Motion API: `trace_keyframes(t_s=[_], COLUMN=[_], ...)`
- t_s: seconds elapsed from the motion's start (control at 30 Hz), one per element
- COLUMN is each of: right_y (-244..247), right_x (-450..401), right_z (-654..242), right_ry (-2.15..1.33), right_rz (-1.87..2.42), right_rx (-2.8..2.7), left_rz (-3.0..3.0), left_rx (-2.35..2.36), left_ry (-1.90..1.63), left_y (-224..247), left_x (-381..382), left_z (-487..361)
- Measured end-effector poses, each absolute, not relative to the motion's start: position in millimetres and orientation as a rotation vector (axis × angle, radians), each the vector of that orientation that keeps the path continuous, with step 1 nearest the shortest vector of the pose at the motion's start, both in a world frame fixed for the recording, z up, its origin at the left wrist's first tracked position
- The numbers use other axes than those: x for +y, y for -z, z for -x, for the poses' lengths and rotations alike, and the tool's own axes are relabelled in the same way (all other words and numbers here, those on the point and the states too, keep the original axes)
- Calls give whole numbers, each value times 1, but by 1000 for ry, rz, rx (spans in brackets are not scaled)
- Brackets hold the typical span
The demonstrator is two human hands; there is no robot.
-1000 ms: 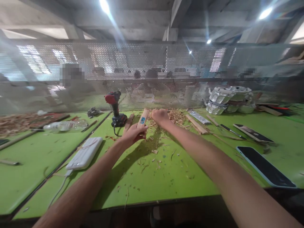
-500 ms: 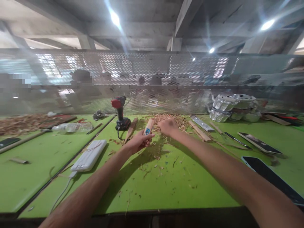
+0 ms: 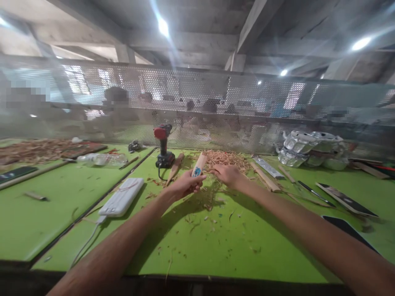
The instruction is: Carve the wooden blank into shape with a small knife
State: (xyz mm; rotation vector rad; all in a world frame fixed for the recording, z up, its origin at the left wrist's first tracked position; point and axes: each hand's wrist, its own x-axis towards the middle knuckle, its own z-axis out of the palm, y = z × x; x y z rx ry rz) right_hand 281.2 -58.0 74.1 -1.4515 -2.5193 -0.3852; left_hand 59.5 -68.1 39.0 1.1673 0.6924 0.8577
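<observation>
My left hand [image 3: 187,185] is closed around a flat, pale wooden strip [image 3: 203,158] with a blue mark near the grip. The strip points up and away from me. Just right of it, my right hand [image 3: 228,176] is low at the near edge of a pile of wood shavings [image 3: 224,157]. Its fingers reach left toward the strip, loosely bent and apart, and I see nothing held in them. Small chips and shavings lie on the green table [image 3: 197,250] below both hands.
Left stand a red-and-black cordless drill [image 3: 163,146], a wood piece [image 3: 175,166], a white power bank [image 3: 121,197] with cable and a plastic bottle [image 3: 103,159]. Right lie a wooden stick [image 3: 264,176], a slim dark tool [image 3: 316,193], phones and a foil-like silver bundle [image 3: 311,148]. A perforated screen [image 3: 197,123] stands behind.
My right hand has come slightly toward me, and its fingers have loosened from a fist. My left hand keeps its grip on the wooden strip. The whole view has shifted a little.
</observation>
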Motion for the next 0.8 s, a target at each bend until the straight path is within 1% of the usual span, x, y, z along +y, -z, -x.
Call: trace_keyframes(t_s=[0.17, 0.27, 0.47, 0.7, 0.8], right_y=[-72, -71, -65, -49, -49], right_x=[-66, -71, -78, -80, -76], right_z=[-282, -272, -243, -225, -232], right_ry=[413, 429, 281, 181, 215], right_rz=[1378, 1445, 1615, 1607, 1568], right_rx=[-2471, -2402, -2281, -2131, -2173], left_rz=[-1112, -1067, -1083, -1102, -1159], left_rx=[721, 714, 756, 800, 860], left_ry=[-887, -942, -1107, -1249, -1221], left_y=[-42, -41, -39, -42, -43], left_x=[-74, -73, -70, -71, -72], left_z=[-68, -70, -69, -73, -73])
